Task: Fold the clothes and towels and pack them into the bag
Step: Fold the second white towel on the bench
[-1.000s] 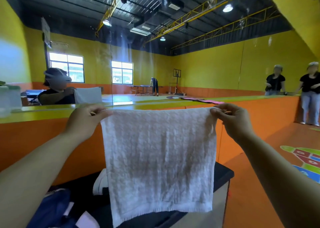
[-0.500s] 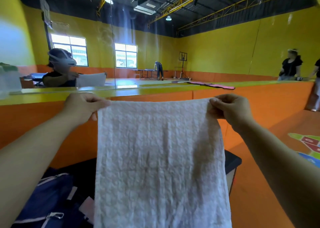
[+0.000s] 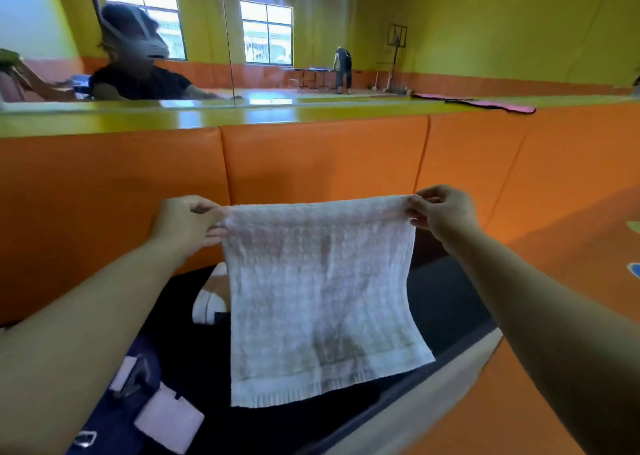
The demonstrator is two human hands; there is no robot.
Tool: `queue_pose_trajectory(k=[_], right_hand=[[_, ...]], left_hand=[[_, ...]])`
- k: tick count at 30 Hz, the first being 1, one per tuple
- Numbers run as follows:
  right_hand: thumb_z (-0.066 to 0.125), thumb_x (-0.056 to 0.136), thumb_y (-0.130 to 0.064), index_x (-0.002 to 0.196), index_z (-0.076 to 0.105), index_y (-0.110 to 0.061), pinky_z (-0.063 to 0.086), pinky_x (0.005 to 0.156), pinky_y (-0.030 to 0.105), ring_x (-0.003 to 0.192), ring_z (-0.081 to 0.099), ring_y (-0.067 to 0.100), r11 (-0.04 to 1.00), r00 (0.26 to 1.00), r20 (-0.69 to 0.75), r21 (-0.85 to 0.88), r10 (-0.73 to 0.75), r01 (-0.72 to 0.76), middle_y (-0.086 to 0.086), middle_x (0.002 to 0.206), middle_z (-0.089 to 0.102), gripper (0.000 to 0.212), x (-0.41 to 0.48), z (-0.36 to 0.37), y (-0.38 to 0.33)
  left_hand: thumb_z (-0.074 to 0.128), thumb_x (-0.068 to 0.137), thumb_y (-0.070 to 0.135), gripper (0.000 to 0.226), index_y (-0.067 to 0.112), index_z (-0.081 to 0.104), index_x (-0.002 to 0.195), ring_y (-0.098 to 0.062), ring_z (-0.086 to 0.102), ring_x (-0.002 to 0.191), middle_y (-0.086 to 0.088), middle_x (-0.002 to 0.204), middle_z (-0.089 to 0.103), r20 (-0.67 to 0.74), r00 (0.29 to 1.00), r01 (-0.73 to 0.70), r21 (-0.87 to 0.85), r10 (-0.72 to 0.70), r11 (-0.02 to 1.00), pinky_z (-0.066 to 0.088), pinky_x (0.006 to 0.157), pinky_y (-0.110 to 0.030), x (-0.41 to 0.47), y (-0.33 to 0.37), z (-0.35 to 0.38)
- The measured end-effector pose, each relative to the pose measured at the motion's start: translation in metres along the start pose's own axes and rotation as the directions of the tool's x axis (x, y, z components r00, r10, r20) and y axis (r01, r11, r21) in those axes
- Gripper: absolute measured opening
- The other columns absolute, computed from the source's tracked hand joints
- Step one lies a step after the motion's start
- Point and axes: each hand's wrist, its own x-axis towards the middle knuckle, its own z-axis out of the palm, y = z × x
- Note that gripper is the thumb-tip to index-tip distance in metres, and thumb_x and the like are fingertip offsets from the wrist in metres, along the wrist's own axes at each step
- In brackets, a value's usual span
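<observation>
A white waffle-weave towel [image 3: 318, 298] hangs flat in the air in front of me, held by its two top corners. My left hand [image 3: 187, 222] pinches the top left corner and my right hand [image 3: 446, 212] pinches the top right corner. The towel's lower hem hangs just above a black table [image 3: 446, 302]. A dark blue bag [image 3: 138, 395] with white patches lies on the table at the lower left, partly behind my left forearm. Something white [image 3: 209, 302] lies on the table behind the towel's left edge, mostly hidden.
An orange padded wall [image 3: 311, 156] with a yellow-green top ledge stands right behind the table, with a mirror above it. Orange floor lies to the right of the table. A pink cloth [image 3: 485, 103] rests on the ledge at the right.
Both hands have lowered the towel toward the table while keeping hold of its top corners. My view has tilted downward, so more of the table and bag shows.
</observation>
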Motion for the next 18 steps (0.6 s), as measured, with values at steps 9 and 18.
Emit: queue_pose_trajectory(k=[9, 18], right_hand=[[0.062, 0.087, -0.004, 0.083, 0.066, -0.008, 0.057, 0.079, 0.037, 0.083, 0.068, 0.029, 0.982, 0.992, 0.056, 0.142, 0.116, -0.123, 0.017, 0.086, 0.067, 0.007, -0.02, -0.008, 0.056], [0.067, 0.08, 0.004, 0.081, 0.065, -0.005, 0.059, 0.063, 0.025, 0.074, 0.065, 0.023, 0.967, 0.966, 0.082, -0.1, 0.244, -0.235, 0.013, 0.083, 0.066, 0.009, -0.083, -0.041, 0.098]], left_hand=[[0.069, 0.082, 0.012, 0.008, 0.012, 0.067, 0.075, -0.021, 0.065, 0.07, -0.011, 0.078, 0.068, 0.042, 0.998, -0.042, 0.074, 0.039, 0.996, 0.057, 0.059, -0.017, -0.03, -0.042, 0.009], [0.078, 0.072, 0.009, 0.011, 0.004, 0.069, 0.074, -0.013, 0.056, 0.062, -0.005, 0.075, 0.066, 0.146, 0.989, -0.005, 0.244, -0.032, 0.97, 0.047, 0.046, -0.01, -0.105, -0.073, 0.01]])
